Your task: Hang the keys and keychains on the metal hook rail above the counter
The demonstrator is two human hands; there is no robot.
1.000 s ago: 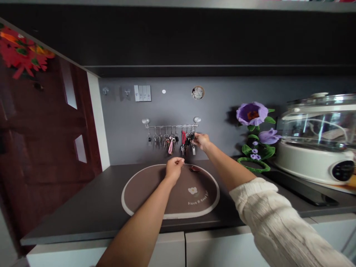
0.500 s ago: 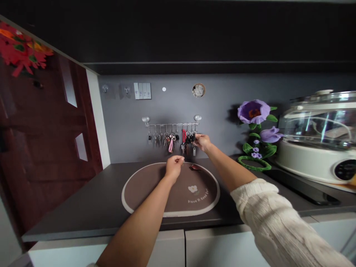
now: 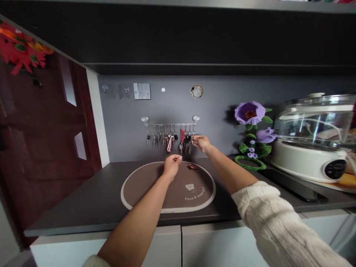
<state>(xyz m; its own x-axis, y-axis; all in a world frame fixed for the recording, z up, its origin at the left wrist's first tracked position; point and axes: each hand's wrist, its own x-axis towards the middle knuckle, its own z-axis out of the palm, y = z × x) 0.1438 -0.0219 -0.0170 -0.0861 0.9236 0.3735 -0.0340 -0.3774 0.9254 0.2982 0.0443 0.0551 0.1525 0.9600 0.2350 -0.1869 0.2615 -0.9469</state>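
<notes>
Several bunches of keys (image 3: pixel 170 142) hang from hooks on a metal rail (image 3: pixel 171 124) fixed to the wall with two suction cups. At the rail's right end, my right hand (image 3: pixel 202 143) has its fingertips pinched at the last bunch of keys (image 3: pixel 191 139). My left hand (image 3: pixel 171 165) is closed in a pinch, lower and to the left, over the brown oval mat (image 3: pixel 150 185). Whatever lies between its fingertips is too small to make out. A small dark red item (image 3: pixel 192 166) lies on the mat just right of my left hand.
Purple artificial flowers (image 3: pixel 250 113) with a green ring base stand to the right. Beyond them is a white appliance with a clear cover (image 3: pixel 306 155), and a black flat device (image 3: pixel 294 185) lies before it. A dark cabinet (image 3: pixel 178 37) overhangs the counter (image 3: pixel 83 200).
The view has shifted slightly. My right hand stays at the right end of the rail; the keys there have swung a little. My left hand keeps its pinch over the mat.
</notes>
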